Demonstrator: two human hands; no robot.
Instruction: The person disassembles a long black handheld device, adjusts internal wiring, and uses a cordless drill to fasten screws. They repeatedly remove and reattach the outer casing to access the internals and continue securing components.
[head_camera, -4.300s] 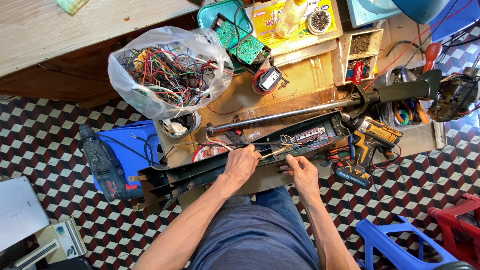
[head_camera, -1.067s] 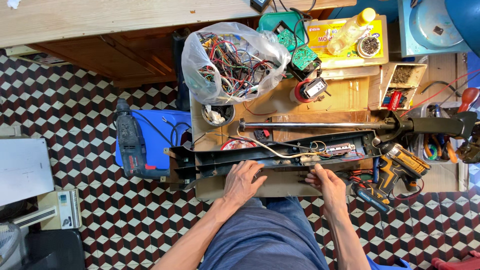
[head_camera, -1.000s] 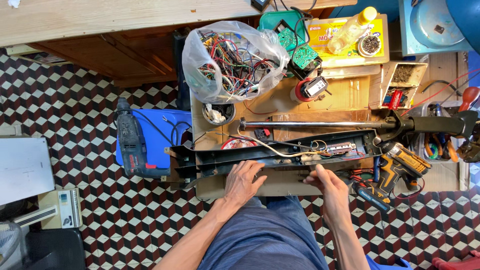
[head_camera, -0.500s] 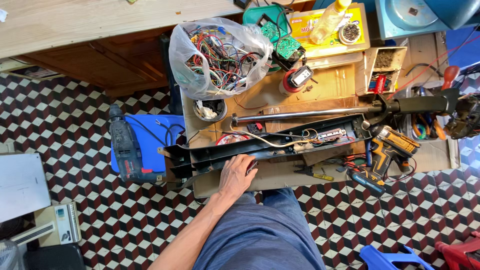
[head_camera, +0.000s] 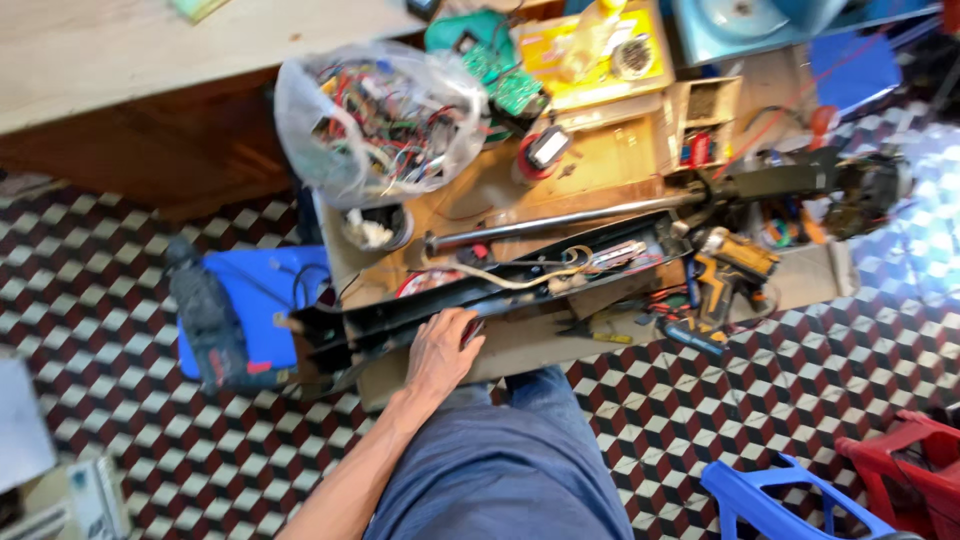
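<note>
Right hand out of view. Left hand (head_camera: 440, 352) blurred, fingertips hidden against long black housing (head_camera: 480, 292). Red stool (head_camera: 905, 470) and blue stool (head_camera: 790, 500) cut by frame edge. Wires in plastic bag (head_camera: 380, 125) too tangled to separate.

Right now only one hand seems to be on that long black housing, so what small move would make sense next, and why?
Probably bring the right hand, out of view here, back onto the long black housing. Only the left hand rests on its near edge, and the housing lies open with a pale cable loose inside, so a second hand would likely steady it.
</note>
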